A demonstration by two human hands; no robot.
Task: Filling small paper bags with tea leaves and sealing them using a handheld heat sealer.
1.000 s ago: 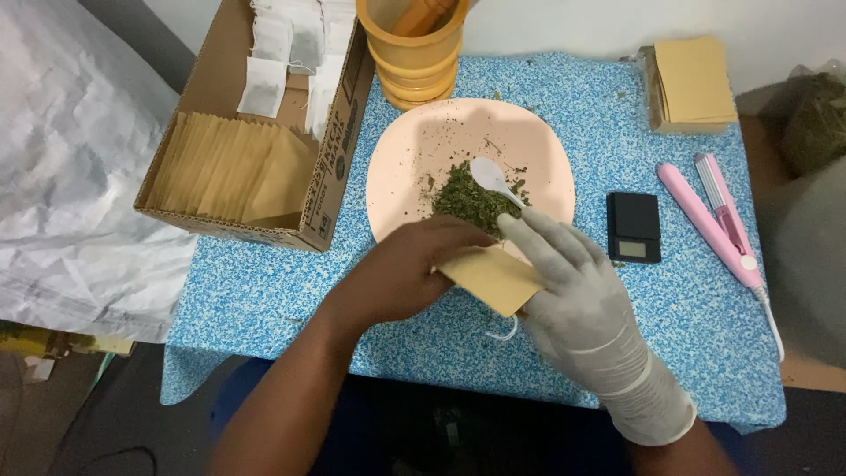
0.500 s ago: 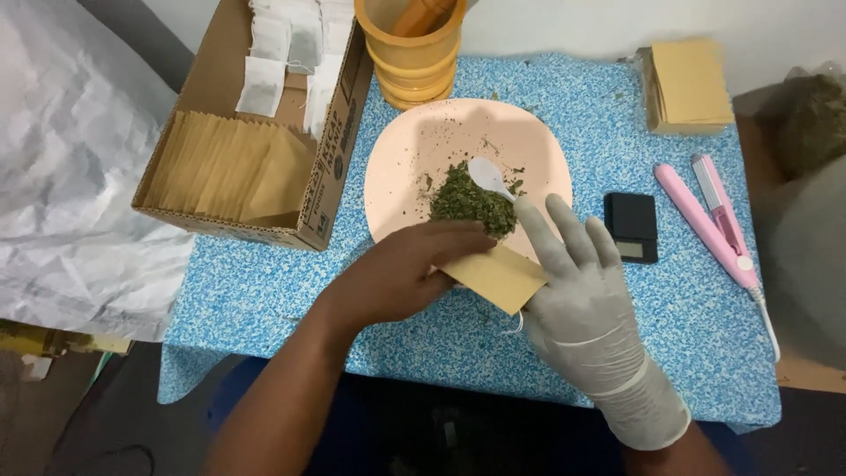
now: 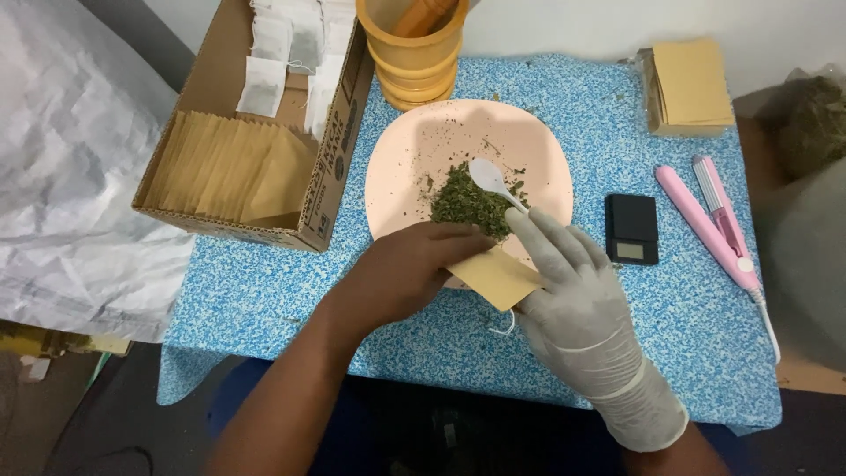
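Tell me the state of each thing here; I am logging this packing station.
Brown envelope: held by both hands.
Left hand: bare, gripping it.
Right hand: gloved, touching its edge.
Pink plate: holds dried herbs.
White spoon: resting in herbs.
Cardboard box: open, filled.
Black scale: unloaded.
Pink sealer: open.
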